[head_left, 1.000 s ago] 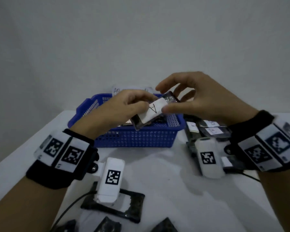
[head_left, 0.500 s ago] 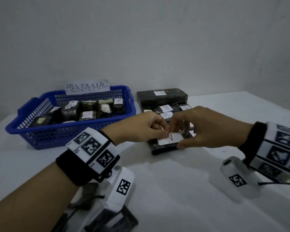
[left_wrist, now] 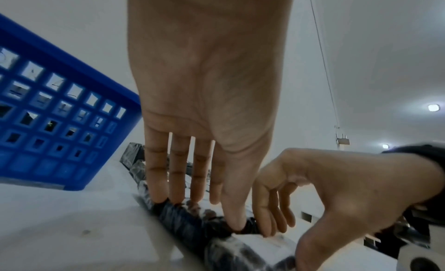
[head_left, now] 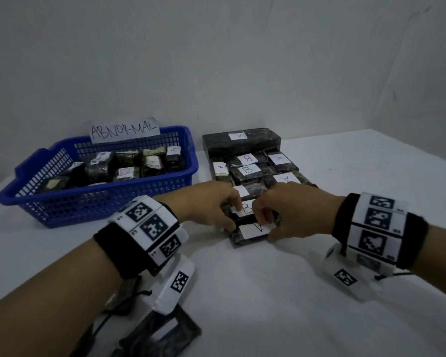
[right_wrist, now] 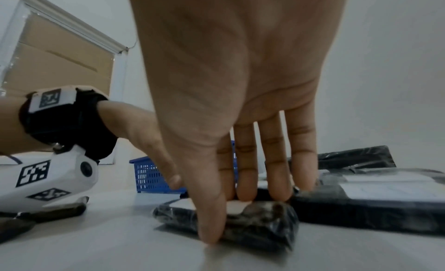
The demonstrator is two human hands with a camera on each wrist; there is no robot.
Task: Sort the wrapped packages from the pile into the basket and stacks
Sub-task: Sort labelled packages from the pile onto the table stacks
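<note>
You lowered the dark plastic-wrapped package labelled A (head_left: 252, 231) onto the tabletop (head_left: 268, 292), right of the blue plastic basket (head_left: 108, 199); your left hand (head_left: 211, 204) and right hand (head_left: 291, 210) still pinched it, placement nearly done.

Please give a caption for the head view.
Both hands set an A-labelled package beside the blue basket.

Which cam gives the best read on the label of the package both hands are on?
Head view: the "A" label faces the camera on the package, between the left hand and right hand. Right wrist view shows the label edge-on under the fingers, letter unreadable. Left wrist view shows only a sliver of it.
</note>
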